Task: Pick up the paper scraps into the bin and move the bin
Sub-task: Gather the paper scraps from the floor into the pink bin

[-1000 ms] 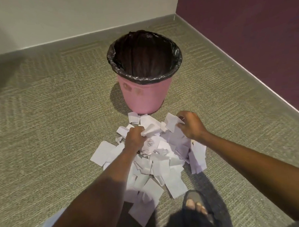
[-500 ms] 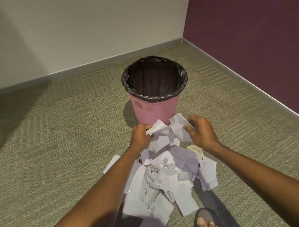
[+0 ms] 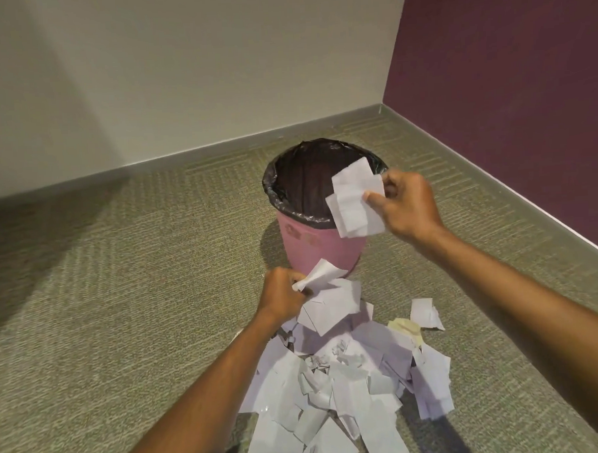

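Right hand [image 3: 406, 204] fingers clamped on white scraps [image 3: 354, 200] at pink bin [image 3: 320, 246] rim, frame centre. Left hand [image 3: 282, 297] fingers clamped on scraps below bin. Paper pile [image 3: 349, 388] on carpet [image 3: 122, 302], lower centre.

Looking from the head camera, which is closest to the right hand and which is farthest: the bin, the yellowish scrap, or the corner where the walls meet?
From the right hand:
1. Bin, right beside it, just left; the hand holds scraps at its rim.
2. Yellowish scrap, lower down on the carpet, in the pile's right side.
3. Wall corner, farthest, beyond the bin.
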Motion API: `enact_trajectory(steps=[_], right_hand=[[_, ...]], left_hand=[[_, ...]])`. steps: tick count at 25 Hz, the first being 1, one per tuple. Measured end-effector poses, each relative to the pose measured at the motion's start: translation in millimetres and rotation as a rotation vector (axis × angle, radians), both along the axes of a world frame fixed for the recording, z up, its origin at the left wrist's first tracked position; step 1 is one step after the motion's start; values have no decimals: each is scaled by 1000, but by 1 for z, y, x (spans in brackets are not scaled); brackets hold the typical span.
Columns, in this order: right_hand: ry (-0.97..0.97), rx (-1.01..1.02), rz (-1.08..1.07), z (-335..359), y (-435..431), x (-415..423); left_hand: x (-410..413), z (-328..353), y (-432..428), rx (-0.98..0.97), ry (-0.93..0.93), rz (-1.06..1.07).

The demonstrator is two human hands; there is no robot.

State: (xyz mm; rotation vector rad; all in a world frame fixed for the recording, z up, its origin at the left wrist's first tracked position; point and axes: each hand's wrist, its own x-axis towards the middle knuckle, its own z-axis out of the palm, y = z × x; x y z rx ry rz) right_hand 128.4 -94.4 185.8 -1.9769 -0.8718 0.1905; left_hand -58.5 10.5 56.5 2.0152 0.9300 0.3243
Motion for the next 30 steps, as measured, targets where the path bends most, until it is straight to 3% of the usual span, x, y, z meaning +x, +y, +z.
enact_trajectory(steps=[4,7,10,17,23,28,30], right_hand=[[-20,-44,-86,11,47,23],[116,-136,-47,-3,62,37],[247,-65,-21,-12,53,42],[218,63,-5,-12,-2,16],[312,-272,182,-51,-45,6],[354,-421,267,-75,-60,5],[355,-445,269,-79,-60,5]], left_hand=[[-11,11,3,4,46,18],[-12,42,12,32,55,76],[-8,83,22,32,0,113],[28,158,44,15,-121,270],[88,141,85,-131,-118,343],[116,110,92,-141,-110,322],[120,108,89,-54,-107,330]])
